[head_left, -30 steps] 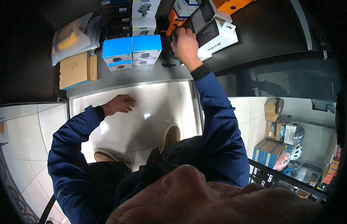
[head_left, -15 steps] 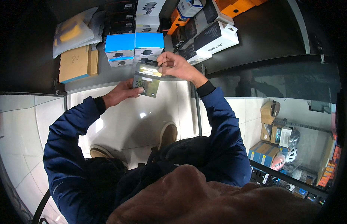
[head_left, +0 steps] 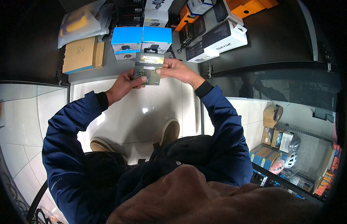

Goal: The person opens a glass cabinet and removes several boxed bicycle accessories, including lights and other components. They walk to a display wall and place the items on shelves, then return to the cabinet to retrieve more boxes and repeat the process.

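Observation:
Between both hands is a flat, dark grey-green package (head_left: 148, 64) with a hang tab at its top and handwriting on its front. Its upper end overlaps the front of the blue-topped boxes in the view. My left hand (head_left: 124, 86) grips the lower left edge, thumb laid over the front. At the right edge my right hand (head_left: 178, 71) is closed on the same package, its thumb also on the front face. Just beyond stand two white boxes with blue tops, the left box (head_left: 127, 36) and the right box (head_left: 157, 36), on the grey shelf (head_left: 110, 71).
On the shelf's left are a cardboard box (head_left: 80, 54) and plastic-bagged goods (head_left: 79, 24). Long black-and-white boxes (head_left: 220, 44) and orange boxes (head_left: 252, 6) lie to the right. Glass-panelled doors stand at both sides, the right door (head_left: 270, 83) beside my right arm.
My right hand has shifted from the hang tab at the package's top down to its right edge. My left hand still grips the lower left. The view has shifted slightly.

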A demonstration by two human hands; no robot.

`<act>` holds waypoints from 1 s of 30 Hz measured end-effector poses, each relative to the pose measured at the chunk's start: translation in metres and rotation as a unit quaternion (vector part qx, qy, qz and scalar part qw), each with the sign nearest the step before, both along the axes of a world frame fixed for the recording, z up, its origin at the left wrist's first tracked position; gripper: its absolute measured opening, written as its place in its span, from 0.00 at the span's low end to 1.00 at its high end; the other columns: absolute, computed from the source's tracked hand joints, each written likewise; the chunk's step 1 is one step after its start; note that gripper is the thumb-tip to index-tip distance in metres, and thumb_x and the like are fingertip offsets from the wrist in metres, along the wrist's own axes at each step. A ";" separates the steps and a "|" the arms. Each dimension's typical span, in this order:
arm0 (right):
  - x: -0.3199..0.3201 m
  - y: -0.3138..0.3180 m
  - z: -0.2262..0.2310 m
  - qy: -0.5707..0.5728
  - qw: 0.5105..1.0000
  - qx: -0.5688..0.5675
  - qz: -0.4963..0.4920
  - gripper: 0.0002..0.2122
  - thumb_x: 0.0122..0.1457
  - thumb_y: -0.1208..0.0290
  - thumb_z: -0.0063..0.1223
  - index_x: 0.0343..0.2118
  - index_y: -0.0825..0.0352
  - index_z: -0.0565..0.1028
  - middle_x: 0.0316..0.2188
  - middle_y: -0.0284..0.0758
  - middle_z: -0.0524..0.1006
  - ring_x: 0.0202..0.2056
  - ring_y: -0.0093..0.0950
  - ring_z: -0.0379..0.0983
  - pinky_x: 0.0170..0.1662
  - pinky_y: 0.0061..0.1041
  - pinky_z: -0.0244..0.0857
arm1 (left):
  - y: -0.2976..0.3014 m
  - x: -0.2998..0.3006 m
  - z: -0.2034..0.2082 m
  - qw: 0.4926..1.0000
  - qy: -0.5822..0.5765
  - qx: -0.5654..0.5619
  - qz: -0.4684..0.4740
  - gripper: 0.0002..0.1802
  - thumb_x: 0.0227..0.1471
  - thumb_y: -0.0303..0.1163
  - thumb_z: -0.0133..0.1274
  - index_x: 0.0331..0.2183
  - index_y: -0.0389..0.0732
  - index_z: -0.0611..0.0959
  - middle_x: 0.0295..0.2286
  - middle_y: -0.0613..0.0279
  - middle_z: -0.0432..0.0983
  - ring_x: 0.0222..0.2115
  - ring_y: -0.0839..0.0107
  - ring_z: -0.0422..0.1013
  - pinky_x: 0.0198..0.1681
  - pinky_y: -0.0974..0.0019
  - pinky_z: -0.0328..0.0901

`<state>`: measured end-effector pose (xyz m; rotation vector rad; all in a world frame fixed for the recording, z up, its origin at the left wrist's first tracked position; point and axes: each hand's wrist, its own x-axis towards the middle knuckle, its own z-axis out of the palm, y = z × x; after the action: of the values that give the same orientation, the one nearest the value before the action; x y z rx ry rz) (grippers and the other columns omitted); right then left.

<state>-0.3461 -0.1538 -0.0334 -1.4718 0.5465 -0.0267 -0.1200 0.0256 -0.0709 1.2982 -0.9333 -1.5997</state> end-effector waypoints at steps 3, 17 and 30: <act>0.000 0.002 -0.003 -0.021 1.000 -0.017 -0.001 0.22 0.66 0.62 0.62 0.59 0.70 0.74 0.48 0.36 0.82 0.48 0.22 0.78 0.53 0.25 0.74 | -0.001 -0.001 0.000 1.000 -0.018 -0.007 -0.001 0.25 0.64 0.50 0.61 0.54 0.44 0.79 0.45 0.66 0.80 0.42 0.75 0.78 0.48 0.66 0.73; 0.000 0.004 -0.011 -0.023 0.999 -0.044 -0.005 0.20 0.69 0.64 0.60 0.59 0.68 0.74 0.46 0.31 0.81 0.44 0.19 0.76 0.49 0.25 0.74 | -0.001 0.000 0.003 1.000 0.001 0.003 0.004 0.28 0.60 0.40 0.67 0.55 0.38 0.76 0.45 0.62 0.79 0.42 0.74 0.77 0.49 0.65 0.75; -0.005 -0.007 -0.019 0.036 0.993 -0.107 0.019 0.26 0.66 0.55 0.62 0.59 0.69 0.74 0.46 0.35 0.80 0.45 0.26 0.78 0.47 0.28 0.76 | 0.002 0.002 -0.002 0.995 0.012 0.020 -0.094 0.22 0.58 0.38 0.69 0.49 0.41 0.79 0.38 0.69 0.79 0.38 0.77 0.73 0.44 0.70 0.71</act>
<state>-0.3512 -0.1612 -0.0523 -1.6982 0.5870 -0.0021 -0.1180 0.0271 -0.0733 1.2460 -1.0388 -1.7822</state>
